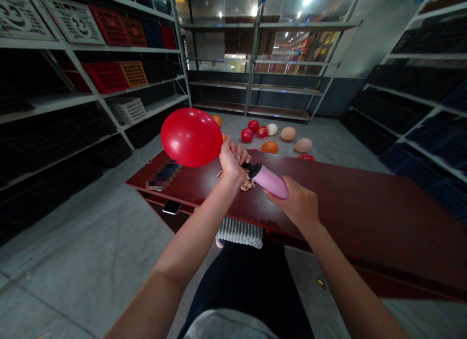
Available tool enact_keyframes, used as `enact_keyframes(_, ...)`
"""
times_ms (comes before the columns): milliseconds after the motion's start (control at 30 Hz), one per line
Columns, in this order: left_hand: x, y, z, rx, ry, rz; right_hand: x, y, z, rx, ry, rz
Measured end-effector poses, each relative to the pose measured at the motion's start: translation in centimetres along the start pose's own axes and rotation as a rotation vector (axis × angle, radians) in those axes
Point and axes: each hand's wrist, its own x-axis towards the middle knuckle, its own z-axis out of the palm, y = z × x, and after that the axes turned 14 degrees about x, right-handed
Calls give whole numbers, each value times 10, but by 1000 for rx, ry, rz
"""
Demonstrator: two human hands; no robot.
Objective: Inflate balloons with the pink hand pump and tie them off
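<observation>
A large, inflated red balloon [191,137] points left, its neck end hidden in my left hand [233,161]. The fingers of that hand are closed around the neck, close to the black tip of a pink balloon pump [270,182]. My right hand [299,203] is wrapped round the other end of the pump. Both hands are above the dark red table [350,193]. Under them lies a small heap of uninflated tan balloons [248,184], partly covered by my left hand and the pump. Whether the nozzle sits inside the balloon's neck is hidden.
A blurred-out dark device [166,174] lies at the table's left end, and a phone [171,206] rests on the ledge below. Several inflated balloons, including an orange one [269,147], are on the floor beyond. Shelves with crates [109,76] stand at left and right.
</observation>
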Motion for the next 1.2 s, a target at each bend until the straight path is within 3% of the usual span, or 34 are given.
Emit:
enact_keyframes(200, 8, -1, -7, 11, 65, -82, 1, 7, -1, -43, -7, -122)
enact_keyframes(400, 18, 4, -13, 26, 118, -88, -2, 19, 5, -89, -35, -154)
enact_keyframes(767, 30, 38, -32, 66, 125, -34, -24, 58, -5, -138, -108, -181)
enact_keyframes(967, 18, 46, -30, 56, 104, 95, -25, 55, -12, -44, -61, -129)
enact_keyframes(1200, 3, 34, -13, 46, 89, 170, -14, 37, -16, 51, -31, -91)
